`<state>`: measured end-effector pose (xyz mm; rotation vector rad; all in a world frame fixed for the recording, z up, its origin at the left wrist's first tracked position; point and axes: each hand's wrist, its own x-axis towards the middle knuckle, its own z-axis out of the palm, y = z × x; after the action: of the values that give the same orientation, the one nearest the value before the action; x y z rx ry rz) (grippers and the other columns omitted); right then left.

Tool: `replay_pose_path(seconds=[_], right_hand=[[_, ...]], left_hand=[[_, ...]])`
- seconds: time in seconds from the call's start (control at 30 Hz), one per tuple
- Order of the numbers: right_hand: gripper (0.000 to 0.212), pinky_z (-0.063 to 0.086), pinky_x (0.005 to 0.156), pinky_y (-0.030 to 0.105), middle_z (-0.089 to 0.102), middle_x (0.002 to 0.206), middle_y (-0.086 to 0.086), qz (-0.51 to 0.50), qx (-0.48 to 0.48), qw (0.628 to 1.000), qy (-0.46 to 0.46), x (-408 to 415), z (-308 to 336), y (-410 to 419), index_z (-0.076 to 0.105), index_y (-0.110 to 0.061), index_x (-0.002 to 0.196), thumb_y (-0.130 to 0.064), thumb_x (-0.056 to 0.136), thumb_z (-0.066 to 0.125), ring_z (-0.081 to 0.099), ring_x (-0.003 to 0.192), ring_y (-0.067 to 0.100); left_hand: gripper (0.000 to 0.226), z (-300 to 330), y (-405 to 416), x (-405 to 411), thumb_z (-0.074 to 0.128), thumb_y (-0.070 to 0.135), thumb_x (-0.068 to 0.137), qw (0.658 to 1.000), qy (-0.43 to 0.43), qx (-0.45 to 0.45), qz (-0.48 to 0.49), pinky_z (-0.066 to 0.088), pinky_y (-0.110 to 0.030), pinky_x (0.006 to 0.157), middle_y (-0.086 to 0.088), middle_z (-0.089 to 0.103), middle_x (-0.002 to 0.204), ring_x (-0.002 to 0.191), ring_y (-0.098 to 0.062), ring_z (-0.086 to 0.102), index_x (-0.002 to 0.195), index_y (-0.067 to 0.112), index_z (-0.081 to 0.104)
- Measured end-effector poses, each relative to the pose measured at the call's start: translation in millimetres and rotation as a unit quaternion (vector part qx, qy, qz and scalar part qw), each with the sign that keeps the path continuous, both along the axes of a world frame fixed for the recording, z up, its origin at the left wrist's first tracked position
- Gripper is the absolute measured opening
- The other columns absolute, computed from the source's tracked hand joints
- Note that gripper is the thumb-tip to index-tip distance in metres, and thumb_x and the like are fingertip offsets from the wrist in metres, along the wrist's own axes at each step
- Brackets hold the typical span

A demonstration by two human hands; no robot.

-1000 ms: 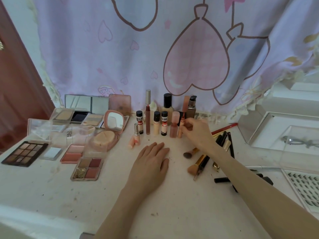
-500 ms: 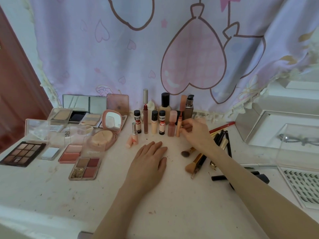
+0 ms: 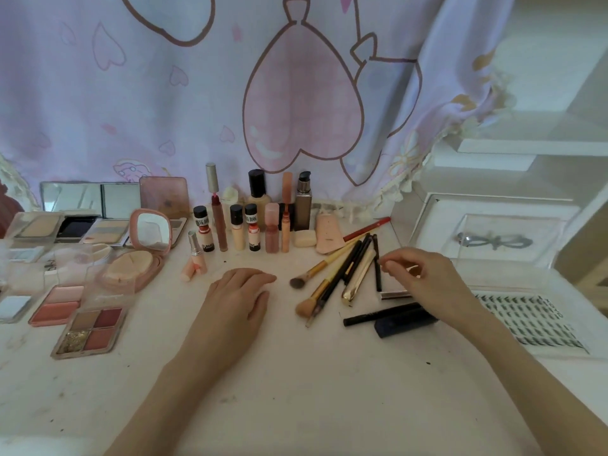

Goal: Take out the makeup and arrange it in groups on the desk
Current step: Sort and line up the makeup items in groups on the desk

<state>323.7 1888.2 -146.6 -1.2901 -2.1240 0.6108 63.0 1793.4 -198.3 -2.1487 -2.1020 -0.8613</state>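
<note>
Right hand (image 3: 427, 278) left the upright tube row (image 3: 253, 232); fingers pinched narrow, empty, beside the gold-handled brushes (image 3: 342, 274). Brushes probably next.

Two bare hands are over the desk: the left hand (image 3: 238, 301) and the right hand (image 3: 427, 281). Two fluffy-headed brushes (image 3: 309, 274) lie beside about five slim dark or gold pencils and pens (image 3: 358, 258). Roughly eleven bottles and tubes (image 3: 253, 222) stand upright in a cluster, with about eight open palettes and compacts (image 3: 88, 334).
</note>
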Motion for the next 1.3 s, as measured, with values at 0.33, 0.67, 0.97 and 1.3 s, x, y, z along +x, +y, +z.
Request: replay_pose_path(seconds=[0.33,0.67,0.97,1.3], right_hand=[[0.028,0.027,0.085,0.011,0.051,0.099,-0.012,0.062,0.093,0.979,-0.171,54.8,-31.8,-28.5,0.064,-0.021,0.109,-0.024,0.082,0.067,0.035,0.093,0.004],[0.012,0.034,0.072,0.007,0.052,0.089,-0.016,0.096,0.019,0.994,-0.050,41.6,-18.9,-38.0,0.052,-0.026,0.101,-0.022,0.091,0.056,0.045,0.082,-0.010],[0.013,0.044,0.062,0.026,0.059,0.079,-0.005,0.178,-0.047,0.983,-0.010,-41.6,-0.5,-39.2,0.051,-0.020,0.101,-0.031,0.095,0.049,0.056,0.070,0.012],[0.020,0.039,0.060,0.021,0.060,0.081,-0.008,0.156,0.051,0.986,-0.021,-92.8,-9.5,-15.0,0.050,-0.017,0.104,-0.035,0.096,0.044,0.053,0.067,0.009]], left_hand=[[0.050,24.3,11.9,117.2,0.038,0.062,0.082,0.985,0.078,-0.028,-0.152,0.025,-0.023,0.086,0.011,0.050,0.109,0.105,-0.011,0.036,0.117,0.032,0.056],[0.020,25.3,17.5,119.9,0.049,0.035,0.093,0.987,-0.040,-0.059,-0.146,0.027,-0.009,0.083,0.025,0.041,0.104,0.102,0.001,0.036,0.112,0.037,0.044],[0.031,48.9,13.6,63.7,0.057,0.003,0.085,0.909,-0.385,0.041,-0.153,0.048,-0.011,0.071,0.010,0.063,0.093,0.083,0.003,0.061,0.100,0.031,0.058],[0.019,36.4,37.3,20.0,0.058,0.031,0.084,0.920,-0.369,0.071,-0.114,0.045,-0.010,0.069,0.019,0.064,0.087,0.075,0.002,0.058,0.103,0.032,0.060]])
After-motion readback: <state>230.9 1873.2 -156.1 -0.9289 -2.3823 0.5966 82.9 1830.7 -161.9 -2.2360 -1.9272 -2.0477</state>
